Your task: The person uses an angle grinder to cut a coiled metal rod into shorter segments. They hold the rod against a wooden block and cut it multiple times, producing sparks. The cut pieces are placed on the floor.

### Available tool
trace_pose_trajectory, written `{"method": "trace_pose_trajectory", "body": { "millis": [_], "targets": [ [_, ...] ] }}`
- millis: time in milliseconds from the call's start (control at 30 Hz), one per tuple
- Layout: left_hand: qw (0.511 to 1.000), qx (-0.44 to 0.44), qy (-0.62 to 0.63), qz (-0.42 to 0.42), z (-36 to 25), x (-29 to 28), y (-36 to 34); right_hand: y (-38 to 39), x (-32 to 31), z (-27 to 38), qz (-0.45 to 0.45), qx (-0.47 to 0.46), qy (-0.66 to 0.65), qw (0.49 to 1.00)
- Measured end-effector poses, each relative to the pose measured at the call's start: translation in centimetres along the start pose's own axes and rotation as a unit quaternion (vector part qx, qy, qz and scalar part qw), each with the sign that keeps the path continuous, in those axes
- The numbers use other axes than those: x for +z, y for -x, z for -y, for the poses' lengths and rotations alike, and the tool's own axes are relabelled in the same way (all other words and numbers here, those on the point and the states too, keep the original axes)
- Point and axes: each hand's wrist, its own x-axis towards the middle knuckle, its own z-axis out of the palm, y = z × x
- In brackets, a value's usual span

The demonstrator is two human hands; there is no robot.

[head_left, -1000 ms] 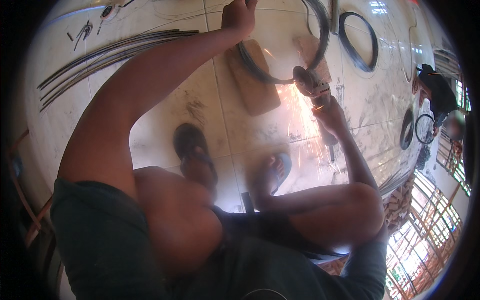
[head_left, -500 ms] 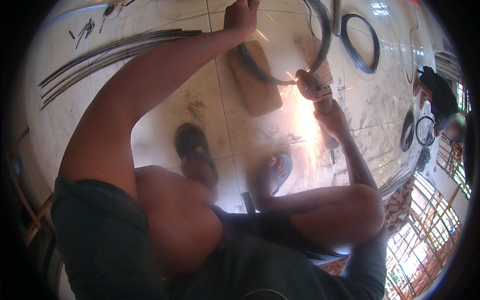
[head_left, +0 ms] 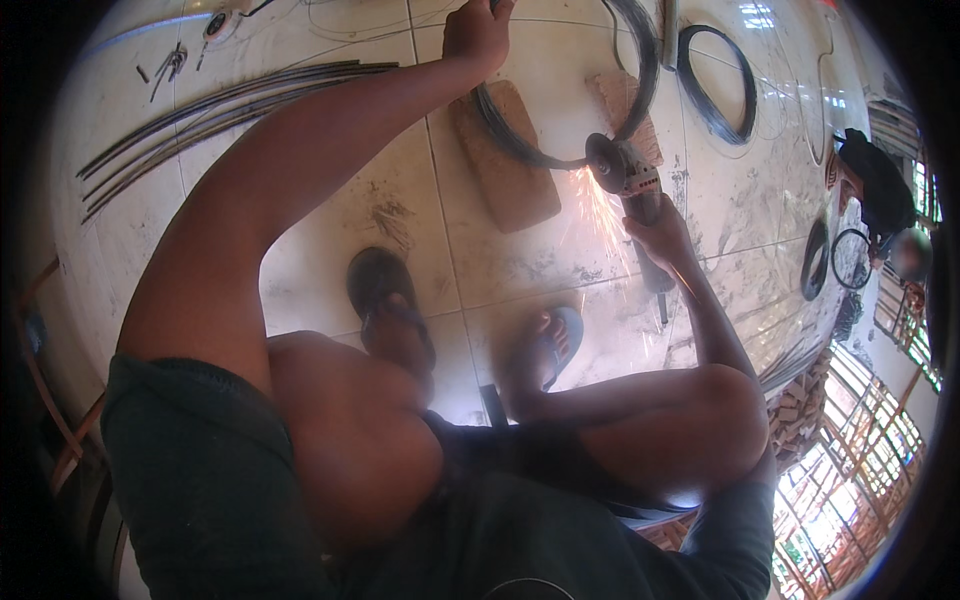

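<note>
My right hand (head_left: 660, 232) is wrapped round the body of an angle grinder (head_left: 625, 168). Its disc meets the near edge of a coil of dark wire (head_left: 520, 146), and orange sparks (head_left: 602, 215) spray from there toward my feet. At the top edge of the view my left hand (head_left: 478, 38) is closed on the coil's left side; the fingertips are partly cut off. Under the coil lie two bricks: a larger brown one (head_left: 515, 175) to the left and another (head_left: 622, 95) behind the grinder.
A second wire coil (head_left: 717, 85) lies at the far right beside a grey pipe (head_left: 671, 35). Several long dark rods (head_left: 220, 110) lie at the left, with a tape measure (head_left: 220, 24) and small metal pieces beyond. Another person (head_left: 880, 190) crouches at the right near more coils.
The spark spray has shrunk and dimmed. The grinder has shifted slightly up and left, still at the coil's edge. My left hand keeps its hold.
</note>
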Motion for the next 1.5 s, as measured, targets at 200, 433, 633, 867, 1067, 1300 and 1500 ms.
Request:
{"method": "trace_pose_trajectory", "body": {
  "millis": [200,433,633,867,1067,1300,1500],
  "targets": [
    [1.000,-0.001,-0.001,0.004,-0.1,0.1,0.0,-0.2,0.2,-1.3,0.004,-0.035,-0.054,0.998],
    [1.000,0.009,-0.012,0.000,0.0,0.0,-0.1,-0.4,0.1,-0.2,0.001,0.002,0.006,1.000],
    [1.000,0.003,0.002,0.003,-0.2,0.2,-0.1,-0.9,0.5,-1.3,0.003,0.005,-0.042,0.999],
    [1.000,0.007,0.001,0.006,-0.2,-0.1,0.0,-0.6,0.1,0.0,0.024,0.040,0.011,0.999],
    [1.000,-0.010,0.001,0.013,-0.3,-0.2,-0.1,-0.6,0.1,-0.9,0.031,0.040,-0.017,0.999],
    [1.000,-0.006,0.000,0.018,-0.7,-0.3,0.0,-0.6,0.3,-1.0,0.011,0.024,0.023,0.999],
    [1.000,-0.006,0.002,0.012,-0.1,-0.7,0.0,0.2,-0.6,1.4,0.035,0.044,0.005,0.998]
  ]
}}
